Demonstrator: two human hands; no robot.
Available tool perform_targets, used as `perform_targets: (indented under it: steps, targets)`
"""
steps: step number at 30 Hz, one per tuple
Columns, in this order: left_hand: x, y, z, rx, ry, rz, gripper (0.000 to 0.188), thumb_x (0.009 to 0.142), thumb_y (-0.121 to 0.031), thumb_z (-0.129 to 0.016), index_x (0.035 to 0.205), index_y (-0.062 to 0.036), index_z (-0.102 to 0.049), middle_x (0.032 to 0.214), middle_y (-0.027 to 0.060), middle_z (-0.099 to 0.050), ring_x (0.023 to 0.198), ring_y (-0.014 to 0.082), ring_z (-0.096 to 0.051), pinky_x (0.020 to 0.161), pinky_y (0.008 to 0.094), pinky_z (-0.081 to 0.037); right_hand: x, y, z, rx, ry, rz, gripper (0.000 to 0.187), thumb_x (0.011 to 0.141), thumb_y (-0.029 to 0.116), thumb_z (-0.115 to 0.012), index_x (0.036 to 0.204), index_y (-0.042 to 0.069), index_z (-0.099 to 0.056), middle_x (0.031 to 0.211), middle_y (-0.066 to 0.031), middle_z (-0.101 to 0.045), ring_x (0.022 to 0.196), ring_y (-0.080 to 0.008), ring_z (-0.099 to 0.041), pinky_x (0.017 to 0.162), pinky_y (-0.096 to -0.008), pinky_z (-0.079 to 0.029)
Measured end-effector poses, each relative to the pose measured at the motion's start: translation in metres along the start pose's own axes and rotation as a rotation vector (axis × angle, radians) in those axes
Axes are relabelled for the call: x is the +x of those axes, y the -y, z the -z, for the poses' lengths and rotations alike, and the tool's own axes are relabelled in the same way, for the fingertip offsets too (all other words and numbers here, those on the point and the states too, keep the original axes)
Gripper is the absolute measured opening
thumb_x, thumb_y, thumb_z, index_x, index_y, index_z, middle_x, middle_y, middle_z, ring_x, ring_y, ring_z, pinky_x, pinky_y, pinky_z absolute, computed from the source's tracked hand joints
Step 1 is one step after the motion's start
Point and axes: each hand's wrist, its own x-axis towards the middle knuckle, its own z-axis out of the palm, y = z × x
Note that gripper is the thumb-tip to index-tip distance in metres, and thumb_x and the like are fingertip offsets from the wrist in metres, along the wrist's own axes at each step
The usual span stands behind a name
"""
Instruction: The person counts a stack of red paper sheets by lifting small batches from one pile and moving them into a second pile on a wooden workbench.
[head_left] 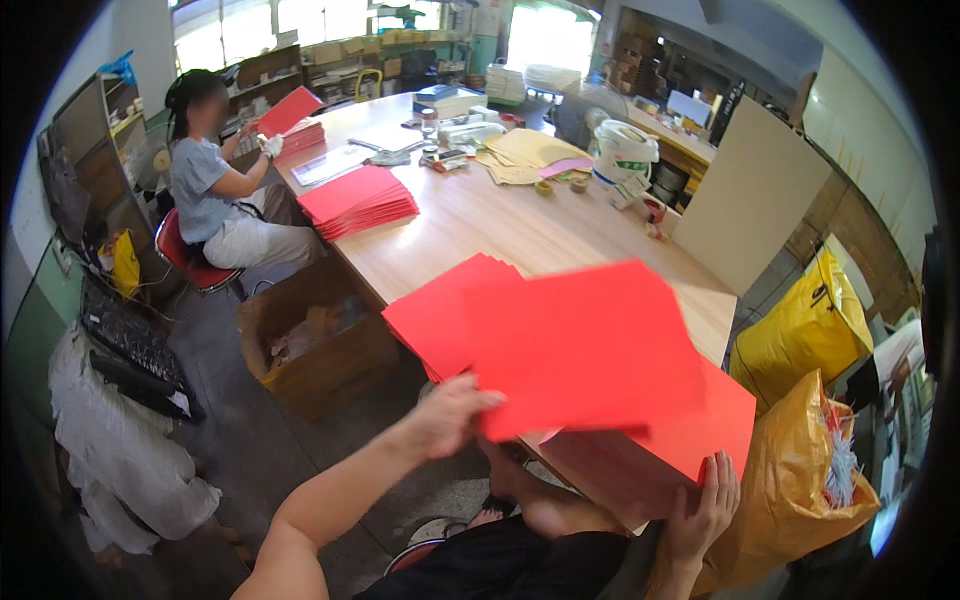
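Note:
A large red sheet of stiff paper or card (590, 345) is raised over the near edge of the table, slightly blurred. My left hand (450, 415) pinches it at its lower left corner. Under it, to the left, lies a fanned pile of red sheets (435, 315). To the right, another red sheet (725, 415) shows from beneath, a shaded red face below it. My right hand (705, 510) has its fingers over that sheet's near right corner; its thumb is hidden.
Another stack of red sheets (360, 200) lies farther along the wooden table (500, 225). A seated co-worker (225, 170) handles a red sheet at the far left. A cardboard box (320, 350) stands by the table's left; an orange sack (770, 500) and yellow sack (805, 325) stand right.

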Motion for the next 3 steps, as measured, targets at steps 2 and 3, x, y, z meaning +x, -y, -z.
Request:
perform_targets:
  steps: [2,3]
  targets:
    - [0.003,-0.018,0.049,0.003,0.007,-0.117,0.034,0.107,-0.013,-0.067,0.136,0.0035,-0.065,0.124,0.0141,-0.077,0.109,0.0243,-0.077,0.095,0.0417,-0.064,0.002,0.004,0.001,-0.003,-0.003,0.005,0.061,0.098,0.036,-0.069,0.146,-0.001,-0.063,0.155,-0.0221,-0.061,0.146,-0.0419,-0.055,0.126,-0.0550,-0.037]
    - [0.008,-0.024,0.084,0.031,0.012,-0.118,0.044,0.105,-0.013,-0.068,0.146,0.0030,-0.059,0.136,0.0175,-0.073,0.119,0.0288,-0.075,0.104,0.0442,-0.062,0.002,0.003,0.001,0.002,-0.003,0.012,0.062,0.098,0.037,-0.069,0.147,-0.001,-0.063,0.155,-0.0221,-0.061,0.146,-0.0420,-0.055,0.126,-0.0548,-0.036]
